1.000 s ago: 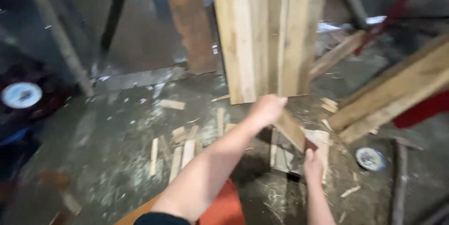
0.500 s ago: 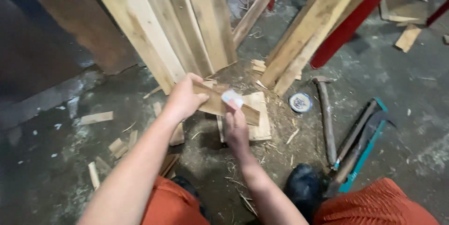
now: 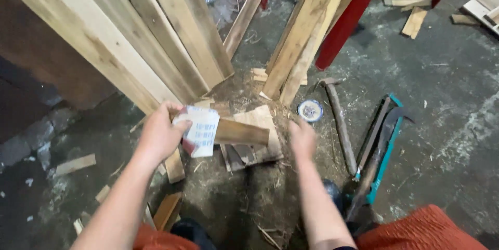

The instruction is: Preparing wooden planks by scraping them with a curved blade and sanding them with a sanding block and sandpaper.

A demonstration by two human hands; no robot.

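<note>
My left hand [image 3: 160, 134], left of the frame's centre, is closed around one end of a short wooden block [image 3: 240, 132] and a white printed paper [image 3: 200, 131] pressed against it (the paper covers the gripped end). The block points right, held above a stack of flat wood pieces [image 3: 257, 141] on the floor [image 3: 442, 125]. My right hand [image 3: 302, 139] hangs just right of the block's free end, blurred, holding nothing; I cannot tell how its fingers are set. A hammer [image 3: 339, 120] lies further right, near a small round tin [image 3: 310, 109].
</note>
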